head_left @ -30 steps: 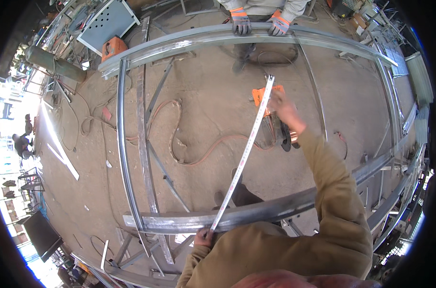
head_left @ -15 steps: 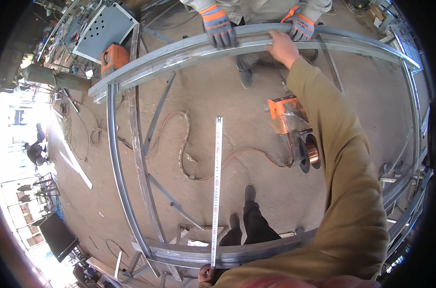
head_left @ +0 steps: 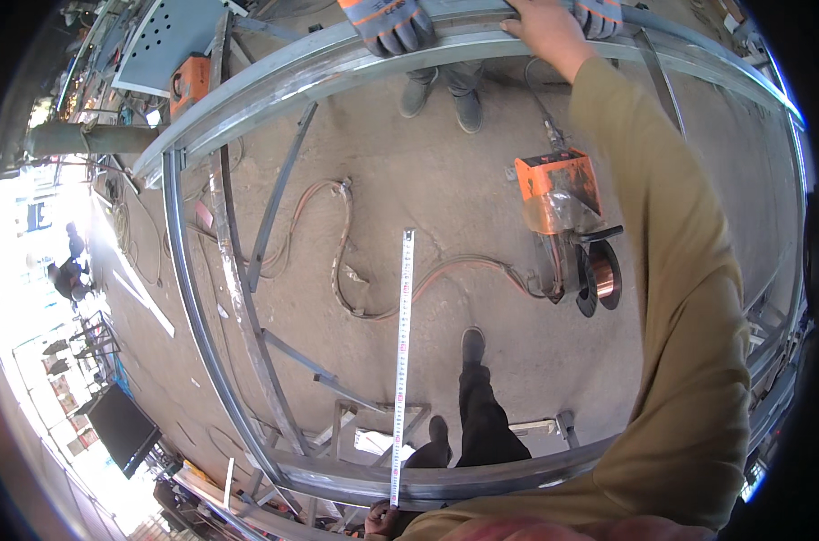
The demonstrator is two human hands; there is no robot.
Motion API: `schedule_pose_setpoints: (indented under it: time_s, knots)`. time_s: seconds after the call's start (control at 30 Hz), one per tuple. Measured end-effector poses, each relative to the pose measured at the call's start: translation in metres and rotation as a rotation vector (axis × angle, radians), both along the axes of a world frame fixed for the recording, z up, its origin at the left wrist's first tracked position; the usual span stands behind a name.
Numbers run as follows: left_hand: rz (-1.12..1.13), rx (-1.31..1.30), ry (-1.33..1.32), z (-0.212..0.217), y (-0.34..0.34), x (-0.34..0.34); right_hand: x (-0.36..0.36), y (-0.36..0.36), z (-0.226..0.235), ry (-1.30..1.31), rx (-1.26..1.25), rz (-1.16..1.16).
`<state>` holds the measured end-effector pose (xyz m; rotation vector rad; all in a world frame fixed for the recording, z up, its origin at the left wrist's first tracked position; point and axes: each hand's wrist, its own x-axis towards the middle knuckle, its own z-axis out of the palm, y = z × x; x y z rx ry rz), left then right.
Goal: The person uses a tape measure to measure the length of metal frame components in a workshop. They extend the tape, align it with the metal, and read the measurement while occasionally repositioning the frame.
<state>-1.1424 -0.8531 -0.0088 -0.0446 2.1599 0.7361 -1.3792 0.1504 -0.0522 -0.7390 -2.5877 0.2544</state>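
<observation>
Bare dusty concrete floor (head_left: 445,180) spreads under a large grey steel frame (head_left: 179,270) of curved rails, with orange hoses (head_left: 342,261) snaking across it. Near the lower edge, the left hand (head_left: 382,520) pinches the near end of a long white steel ruler (head_left: 402,361), fingers closed on it where it crosses the frame's near rail; the ruler stretches away over the floor, its far end free in the air, well short of the far rail. Reaching out in a mustard sleeve, the right hand (head_left: 544,27) lies flat on the frame's far rail, fingers spread over the metal rather than wrapped round it. Just beside it, another person's grey-and-orange gloved hands (head_left: 387,22) grip the same rail. An orange welding wire feeder (head_left: 562,194) with a copper spool stands on the floor beneath the right arm.
</observation>
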Motion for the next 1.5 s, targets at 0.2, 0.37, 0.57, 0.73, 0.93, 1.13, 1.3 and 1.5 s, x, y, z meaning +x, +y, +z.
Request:
schedule_pose_setpoints:
  time_s: [0.2,0.37,0.57,0.73,0.93,1.13,1.3,1.5]
  knots:
    - [-0.010,0.004,-0.001,-0.002,-0.006,-0.001,0.013,-0.030,-0.001,0.140,0.340,-0.059]
    - [-0.024,0.023,0.011,-0.003,-0.015,0.002,0.011,-0.024,-0.007,0.133,0.315,-0.068]
    - [0.102,0.088,-0.077,0.003,-0.022,0.010,0.007,-0.022,-0.010,0.069,0.216,-0.103]
    - [0.097,-0.133,-0.118,0.013,-0.006,0.008,0.004,-0.013,-0.016,-0.084,0.214,-0.117]
    - [0.017,-0.014,0.008,0.026,0.019,0.001,0.000,-0.012,-0.022,-0.106,0.203,-0.160]
    - [-0.002,-0.027,0.006,0.034,0.032,-0.004,0.002,-0.012,-0.014,-0.133,0.164,-0.126]
    - [-0.004,0.060,0.007,0.029,0.027,-0.006,0.019,-0.065,-0.009,0.064,0.279,-0.108]
    - [0.022,0.143,0.120,0.015,0.010,0.007,0.170,-0.335,-0.061,-0.195,-0.585,0.002]
